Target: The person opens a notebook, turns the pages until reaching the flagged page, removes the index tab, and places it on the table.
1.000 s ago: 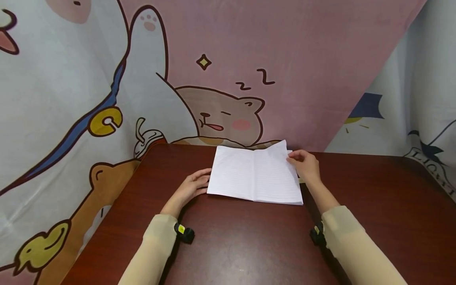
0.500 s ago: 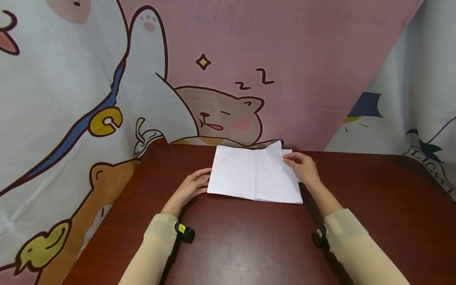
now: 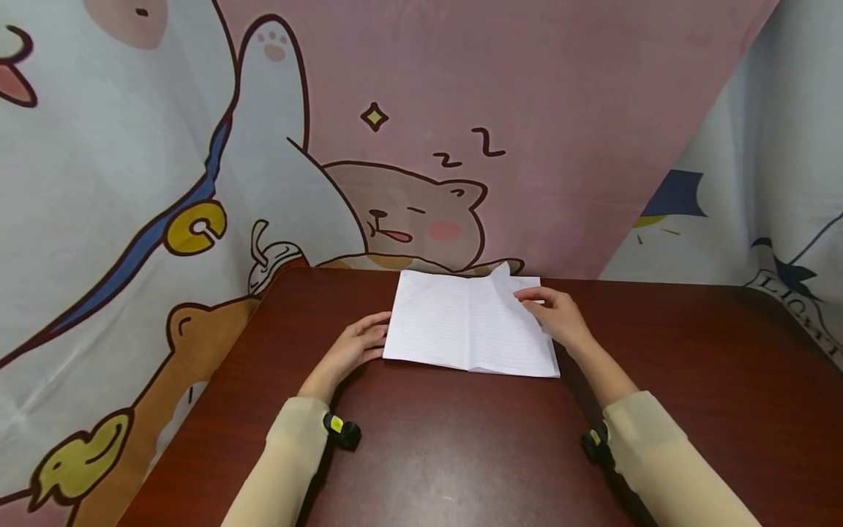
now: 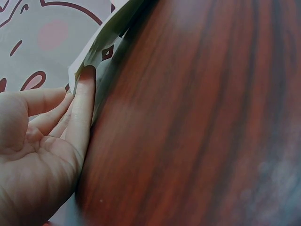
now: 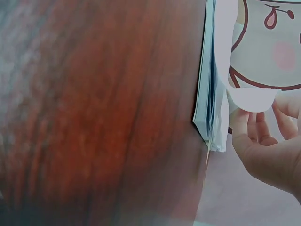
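An open white notebook (image 3: 428, 318) with faintly ruled pages lies near the far side of the table. My right hand (image 3: 558, 315) pinches the outer edge of a right-hand page, whose top corner (image 3: 502, 272) curls up. In the right wrist view, the lifted page edge (image 5: 254, 99) sits between thumb and fingers (image 5: 242, 123), above the page stack. At the notebook's left edge, my left hand (image 3: 356, 342) keeps its fingers nearly straight. The left wrist view has one fingertip against the underside of the lifted edge (image 4: 94, 52).
The table (image 3: 448, 446) is dark reddish-brown wood. Behind it hangs a pink and white cloth (image 3: 560, 146) printed with cartoon animals, close to the notebook's far edge. Each wrist carries a small black camera, such as the left one (image 3: 344, 433).
My right hand has moved slightly left with the page edge, so the curled corner has shifted left and more of the sheet beneath shows. The left hand stays in place.
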Tool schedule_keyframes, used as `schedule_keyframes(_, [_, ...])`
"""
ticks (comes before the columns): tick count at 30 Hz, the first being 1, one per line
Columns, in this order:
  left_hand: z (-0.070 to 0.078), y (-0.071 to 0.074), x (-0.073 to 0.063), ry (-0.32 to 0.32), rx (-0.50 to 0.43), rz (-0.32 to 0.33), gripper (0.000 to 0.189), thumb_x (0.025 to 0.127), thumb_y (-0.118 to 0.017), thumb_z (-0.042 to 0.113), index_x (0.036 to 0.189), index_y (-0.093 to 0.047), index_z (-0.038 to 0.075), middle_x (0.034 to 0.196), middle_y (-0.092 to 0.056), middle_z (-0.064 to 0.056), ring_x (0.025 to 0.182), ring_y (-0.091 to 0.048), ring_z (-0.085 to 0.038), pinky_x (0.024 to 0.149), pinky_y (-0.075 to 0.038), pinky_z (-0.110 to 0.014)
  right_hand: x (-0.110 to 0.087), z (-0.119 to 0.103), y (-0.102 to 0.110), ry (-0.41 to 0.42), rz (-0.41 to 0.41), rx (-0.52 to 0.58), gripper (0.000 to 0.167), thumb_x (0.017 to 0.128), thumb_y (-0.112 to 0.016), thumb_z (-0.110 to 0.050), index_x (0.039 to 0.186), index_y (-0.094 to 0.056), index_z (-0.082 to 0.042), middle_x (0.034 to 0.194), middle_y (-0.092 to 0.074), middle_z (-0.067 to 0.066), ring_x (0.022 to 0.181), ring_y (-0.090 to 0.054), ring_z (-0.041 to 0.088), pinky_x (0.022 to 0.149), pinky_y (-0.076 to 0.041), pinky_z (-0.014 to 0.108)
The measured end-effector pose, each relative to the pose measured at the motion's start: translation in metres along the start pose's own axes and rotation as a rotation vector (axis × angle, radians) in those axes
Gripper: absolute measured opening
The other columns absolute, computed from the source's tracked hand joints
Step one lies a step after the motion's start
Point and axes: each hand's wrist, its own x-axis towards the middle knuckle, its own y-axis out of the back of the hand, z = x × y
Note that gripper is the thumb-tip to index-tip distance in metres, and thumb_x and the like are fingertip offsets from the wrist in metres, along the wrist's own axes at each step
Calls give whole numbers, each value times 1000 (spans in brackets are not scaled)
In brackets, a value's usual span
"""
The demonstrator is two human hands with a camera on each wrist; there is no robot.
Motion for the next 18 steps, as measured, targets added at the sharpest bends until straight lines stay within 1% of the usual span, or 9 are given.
schedule_keyframes(2, [0, 0, 0, -5, 0, -2, 46, 107, -45, 14, 152, -40, 14, 149, -48, -20, 117, -62, -17, 90, -56, -29, -1, -1, 0, 12, -15, 4, 30, 102, -56, -19, 124, -68, -3, 126, -63, 18, 84, -48, 10, 67, -41, 20])
schedule_keyframes(4, [0, 0, 0, -11, 3, -4, 46, 107, -45, 15, 153, -40, 14, 149, -48, -20, 117, -62, -17, 89, -56, -28, -1, -2, 0, 29, -31, 19, 30, 101, -55, -15, 124, -68, -1, 128, -64, 20, 86, -49, 10, 68, -42, 19])
schedule_keyframes(5, [0, 0, 0, -15, 7, -9, 47, 107, -45, 15, 153, -39, 13, 149, -48, -21, 117, -62, -17, 89, -56, -28, -2, -3, -1, 38, -40, 23, 30, 101, -54, -13, 124, -67, 0, 128, -64, 21, 89, -51, 12, 69, -43, 19])
schedule_keyframes(7, [0, 1, 0, -23, 14, -17, 47, 107, -44, 15, 154, -37, 12, 150, -47, -22, 118, -62, -18, 90, -55, -28, -2, -4, -1, 57, -59, 22, 30, 100, -52, -8, 125, -67, 1, 131, -63, 22, 101, -56, 18, 76, -46, 21])
schedule_keyframes(10, [0, 1, -1, -23, 16, -22, 48, 107, -44, 15, 154, -36, 12, 151, -46, -23, 119, -61, -18, 90, -55, -27, -2, -3, -4, 96, -90, 27, 31, 99, -51, -2, 125, -66, 4, 134, -61, 24, 117, -56, 32, 86, -50, 30])
schedule_keyframes(12, [0, 1, -2, -21, 18, -24, 48, 107, -43, 15, 155, -36, 12, 151, -45, -23, 120, -61, -19, 91, -55, -27, -1, -2, -5, 109, -112, 31, 31, 98, -52, 0, 126, -65, 5, 135, -60, 25, 122, -56, 36, 91, -52, 35])
schedule_keyframes(13, [-1, 1, -2, -19, 19, -23, 48, 107, -43, 15, 155, -36, 12, 152, -44, -23, 120, -61, -19, 91, -55, -27, -2, -2, -6, 117, -119, 37, 31, 97, -53, 0, 126, -64, 5, 135, -60, 25, 121, -57, 36, 90, -53, 35])
schedule_keyframes(15, [0, 1, -2, -16, 20, -18, 48, 107, -43, 15, 155, -36, 12, 152, -45, -23, 120, -61, -19, 90, -55, -27, -2, -2, -7, 123, -137, 50, 32, 96, -56, 1, 126, -64, 6, 134, -61, 26, 112, -63, 33, 85, -56, 33])
schedule_keyframes(18, [0, 0, -2, -16, 20, -18, 48, 107, -43, 15, 154, -36, 12, 151, -45, -23, 119, -61, -18, 90, -55, -27, -3, -2, -8, 122, -156, 58, 32, 94, -60, 1, 126, -65, 5, 130, -62, 27, 93, -66, 18, 74, -55, 24])
